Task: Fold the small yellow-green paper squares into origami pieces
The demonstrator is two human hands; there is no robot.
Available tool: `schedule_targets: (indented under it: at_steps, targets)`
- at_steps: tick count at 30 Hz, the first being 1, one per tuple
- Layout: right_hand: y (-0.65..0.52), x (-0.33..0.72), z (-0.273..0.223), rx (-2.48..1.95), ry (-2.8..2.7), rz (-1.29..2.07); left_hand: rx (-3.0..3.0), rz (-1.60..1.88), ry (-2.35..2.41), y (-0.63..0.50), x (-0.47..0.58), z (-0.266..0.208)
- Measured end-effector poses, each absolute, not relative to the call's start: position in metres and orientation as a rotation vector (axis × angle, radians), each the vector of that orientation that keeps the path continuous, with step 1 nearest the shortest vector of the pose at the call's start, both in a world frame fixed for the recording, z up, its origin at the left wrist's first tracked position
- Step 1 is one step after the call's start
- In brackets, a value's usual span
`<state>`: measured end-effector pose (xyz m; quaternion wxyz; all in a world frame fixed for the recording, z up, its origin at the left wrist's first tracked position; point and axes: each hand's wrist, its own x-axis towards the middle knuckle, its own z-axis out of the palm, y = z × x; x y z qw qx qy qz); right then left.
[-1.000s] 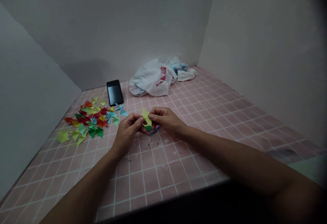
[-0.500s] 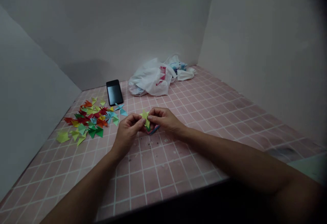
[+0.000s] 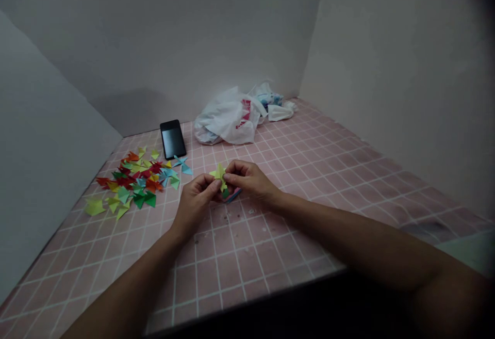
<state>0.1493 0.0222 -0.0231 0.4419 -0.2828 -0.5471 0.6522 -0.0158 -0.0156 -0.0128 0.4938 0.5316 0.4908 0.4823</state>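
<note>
A small yellow folded paper piece (image 3: 219, 172) with pointed tips is pinched between both hands above the table. My left hand (image 3: 196, 194) grips its left side with thumb and fingers. Its right side is held by the thumb and fingertips of my right hand (image 3: 249, 181). Just below it, a bit of green (image 3: 225, 193) and a blue strip (image 3: 234, 195) show, partly hidden by my fingers. To the left lies a loose pile of folded paper pieces (image 3: 133, 176) in red, orange, yellow, green and blue.
A black phone (image 3: 172, 140) rests behind the pile. White plastic bags (image 3: 228, 119) with red print lie crumpled by the back wall (image 3: 216, 29), a smaller bundle (image 3: 281, 112) beside them. The table (image 3: 240, 264) has a pink tiled cover with small specks.
The yellow paper has tilted slightly between my fingers, and more of its upper tip shows. Both hands keep their grip; the other things have not moved.
</note>
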Motion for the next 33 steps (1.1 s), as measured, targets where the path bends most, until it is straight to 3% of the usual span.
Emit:
schedule_targets:
  at_steps: [18,33]
  targets:
    - [0.0191,0.1496,-0.0171,-0.779,-1.412,1.459,1.361,1.026,1.214,-0.0211,-0.0113,-0.0146]
    - [0.021,0.1482,-0.0191,-0.791,-1.492,1.426,1.189,1.173,1.124,-0.0202,-0.0127,-0.0163]
